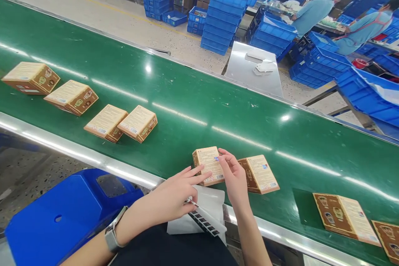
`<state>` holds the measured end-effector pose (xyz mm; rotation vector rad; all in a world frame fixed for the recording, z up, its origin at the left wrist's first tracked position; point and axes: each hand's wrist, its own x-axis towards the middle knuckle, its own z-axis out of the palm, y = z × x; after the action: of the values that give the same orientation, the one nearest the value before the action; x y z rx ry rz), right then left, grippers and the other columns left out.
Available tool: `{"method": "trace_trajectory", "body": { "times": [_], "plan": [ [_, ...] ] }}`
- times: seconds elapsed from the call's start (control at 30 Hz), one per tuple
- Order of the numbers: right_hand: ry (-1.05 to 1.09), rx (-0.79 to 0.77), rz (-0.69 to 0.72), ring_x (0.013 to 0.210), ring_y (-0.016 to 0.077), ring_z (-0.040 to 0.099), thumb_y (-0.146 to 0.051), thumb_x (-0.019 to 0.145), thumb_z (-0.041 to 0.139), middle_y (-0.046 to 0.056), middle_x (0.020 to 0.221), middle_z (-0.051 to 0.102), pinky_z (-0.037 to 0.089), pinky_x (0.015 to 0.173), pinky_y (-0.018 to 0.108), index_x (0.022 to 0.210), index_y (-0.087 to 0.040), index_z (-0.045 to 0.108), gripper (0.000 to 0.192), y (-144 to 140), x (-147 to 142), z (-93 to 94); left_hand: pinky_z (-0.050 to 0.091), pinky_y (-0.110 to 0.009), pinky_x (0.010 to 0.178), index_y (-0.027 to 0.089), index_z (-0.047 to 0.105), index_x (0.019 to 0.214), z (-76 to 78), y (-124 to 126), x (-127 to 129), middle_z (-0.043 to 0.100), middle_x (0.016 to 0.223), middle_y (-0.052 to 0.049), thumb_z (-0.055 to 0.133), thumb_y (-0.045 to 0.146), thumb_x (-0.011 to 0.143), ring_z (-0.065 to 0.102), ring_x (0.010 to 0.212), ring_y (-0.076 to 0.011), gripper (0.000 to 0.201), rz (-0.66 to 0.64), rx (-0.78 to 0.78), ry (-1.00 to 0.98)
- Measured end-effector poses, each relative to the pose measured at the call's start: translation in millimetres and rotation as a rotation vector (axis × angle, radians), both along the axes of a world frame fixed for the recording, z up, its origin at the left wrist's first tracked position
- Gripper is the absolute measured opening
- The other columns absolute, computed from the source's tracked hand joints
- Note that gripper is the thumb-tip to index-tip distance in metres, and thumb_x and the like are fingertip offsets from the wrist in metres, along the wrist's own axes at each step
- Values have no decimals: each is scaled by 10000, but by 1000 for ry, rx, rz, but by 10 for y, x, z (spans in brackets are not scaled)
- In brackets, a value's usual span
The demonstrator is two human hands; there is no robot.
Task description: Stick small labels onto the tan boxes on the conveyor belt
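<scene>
In front of me a cream-and-brown carton [207, 156] lies on the green conveyor belt [174, 133], its printed text side up. My left hand [174, 195] spreads some fingers over that carton. Its thumb and a curled finger grip a sticker sheet [205, 220] with a row of dark squares, which hangs over the belt's near edge. At the carton's upper right, my right hand [234, 176] pinches a small blue sticker [216, 158] against its face. Just right of this hand lies another carton [262, 170], bearing a similar small blue sticker.
More cartons lie along the belt to the left [139, 120] and right [346, 216]. A blue plastic stool [59, 212] stands at lower left. Beyond the belt are a metal table [249, 75], stacked blue crates [222, 20] and two people [314, 12] in light blue.
</scene>
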<state>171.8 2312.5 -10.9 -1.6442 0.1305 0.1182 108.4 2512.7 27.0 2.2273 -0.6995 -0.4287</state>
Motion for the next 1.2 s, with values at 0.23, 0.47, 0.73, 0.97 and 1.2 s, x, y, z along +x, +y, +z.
{"method": "trace_trajectory", "body": {
  "times": [0.23,0.47,0.73,0.97,1.2],
  "plan": [
    [-104,-226,-4,1018,253,643,-506,878,615,149,1314,571,523,859,402,859,-191,651,318,-108,-34,14,228,-406,1250,200,700,704,9,-136,28,402,1570,37,678,99,806,261,1507,-248,146,-37,9,2],
    [-131,-344,-168,829,208,682,-479,827,682,117,1130,643,550,759,362,1118,-210,514,430,-183,22,25,223,-385,1243,194,698,724,-44,-260,58,382,1584,35,705,127,806,267,1506,-252,106,-76,17,-45],
    [-340,-556,150,976,250,674,-424,965,514,110,1122,691,525,858,384,1137,-230,608,276,-447,-137,472,497,-247,843,218,758,883,211,-244,-16,772,842,-2,657,299,895,715,893,-186,130,155,-136,171],
    [-443,-503,639,744,160,667,-252,1000,512,7,870,700,514,658,250,1027,-281,631,125,-335,-594,773,372,-201,559,179,740,907,459,-122,-94,679,648,25,693,353,817,544,604,-116,202,466,-293,496],
    [-674,-613,628,766,176,662,-201,967,579,5,881,713,523,701,301,1043,-270,612,108,-291,-491,813,356,-218,544,142,749,791,458,-96,-133,693,676,-20,665,331,805,539,591,-118,207,576,-363,568]
  ]
}}
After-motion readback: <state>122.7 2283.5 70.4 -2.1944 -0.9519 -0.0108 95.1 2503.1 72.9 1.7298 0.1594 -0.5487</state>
